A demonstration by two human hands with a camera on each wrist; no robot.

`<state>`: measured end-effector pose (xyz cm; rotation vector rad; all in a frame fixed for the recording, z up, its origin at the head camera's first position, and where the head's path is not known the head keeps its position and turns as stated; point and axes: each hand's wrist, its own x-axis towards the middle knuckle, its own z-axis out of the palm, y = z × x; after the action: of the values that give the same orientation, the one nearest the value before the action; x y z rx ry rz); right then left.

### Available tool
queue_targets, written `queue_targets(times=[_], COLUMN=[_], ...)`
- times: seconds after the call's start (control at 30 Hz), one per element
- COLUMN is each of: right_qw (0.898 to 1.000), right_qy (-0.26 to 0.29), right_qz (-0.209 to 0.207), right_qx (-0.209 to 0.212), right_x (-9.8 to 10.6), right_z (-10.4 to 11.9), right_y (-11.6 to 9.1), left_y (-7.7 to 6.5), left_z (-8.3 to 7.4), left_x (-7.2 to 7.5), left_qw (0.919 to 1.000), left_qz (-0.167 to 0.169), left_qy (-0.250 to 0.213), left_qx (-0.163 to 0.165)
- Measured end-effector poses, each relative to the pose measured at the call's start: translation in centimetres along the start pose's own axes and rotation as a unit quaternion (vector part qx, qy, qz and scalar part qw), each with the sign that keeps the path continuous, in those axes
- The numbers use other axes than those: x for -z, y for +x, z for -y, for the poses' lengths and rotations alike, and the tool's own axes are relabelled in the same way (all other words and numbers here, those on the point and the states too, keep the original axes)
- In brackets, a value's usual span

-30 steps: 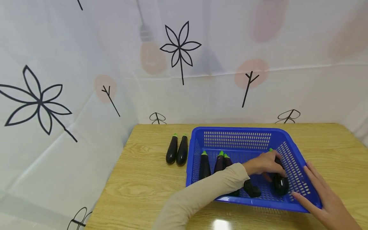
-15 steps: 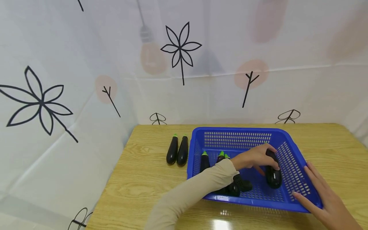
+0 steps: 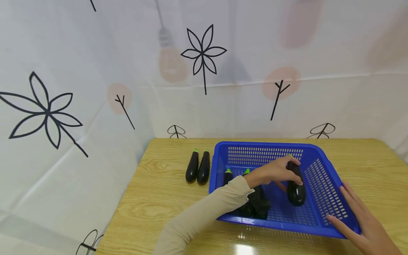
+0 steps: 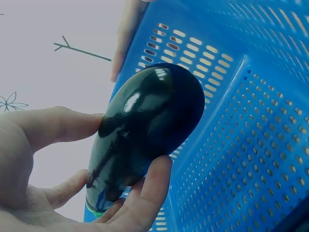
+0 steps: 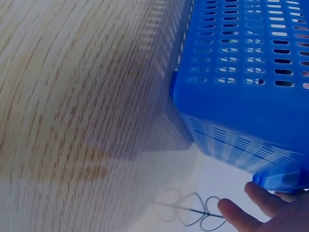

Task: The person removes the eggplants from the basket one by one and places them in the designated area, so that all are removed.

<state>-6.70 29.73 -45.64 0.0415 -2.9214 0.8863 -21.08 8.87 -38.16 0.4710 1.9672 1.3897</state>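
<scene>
In the head view my left hand (image 3: 275, 173) reaches into a blue perforated basket (image 3: 264, 144) and grips a glossy dark eggplant (image 3: 296, 194). The left wrist view shows the thumb on one side of this eggplant (image 4: 149, 116) and fingers on the other, its rounded end pointing away from the palm. My right hand (image 3: 363, 219) rests at the basket's right front corner, fingers extended along the rim and thumb over the edge. More eggplants (image 3: 228, 176) lie in the basket's left part, partly hidden by my left sleeve and a black perforated device at the wrist.
Two eggplants (image 3: 192, 167) lie side by side on the wood-grain table (image 3: 159, 191), left of the basket. A white patterned cloth (image 3: 245, 113) hangs behind the table and along its left side.
My left hand has moved left across the basket, away from its right wall, carrying the eggplant along. My right hand has stayed at the corner.
</scene>
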Motion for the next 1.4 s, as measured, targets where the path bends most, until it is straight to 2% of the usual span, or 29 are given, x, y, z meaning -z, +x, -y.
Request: queue_targets(times=[0.4, 0.83, 1.1, 1.4], right_qw=[1.0, 0.999, 0.999, 0.999], right_qy=[-0.014, 0.0, -0.003, -0.008], right_qz=[-0.003, -0.02, -0.027, -0.024], right_qx=[0.006, 0.026, 0.031, 0.029], right_x=[-0.2, -0.6, -0.5, -0.7], right_z=[-0.3, -0.9, -1.2, -1.2], right_y=[0.0, 0.2, 0.0, 0.2], left_y=[-1.2, -3.1, -4.7, -6.4], left_z=[-0.2, -1.2, -1.3, -1.3], left_x=[0.8, 2.5, 3.8, 5.8], left_qw=[0.9996, 0.9994, 0.999, 0.998], left_qz=[0.018, 0.003, -0.004, -0.002], left_qy=[-0.001, -0.002, 0.007, -0.011], left_qx=[-0.021, -0.034, -0.045, -0.061])
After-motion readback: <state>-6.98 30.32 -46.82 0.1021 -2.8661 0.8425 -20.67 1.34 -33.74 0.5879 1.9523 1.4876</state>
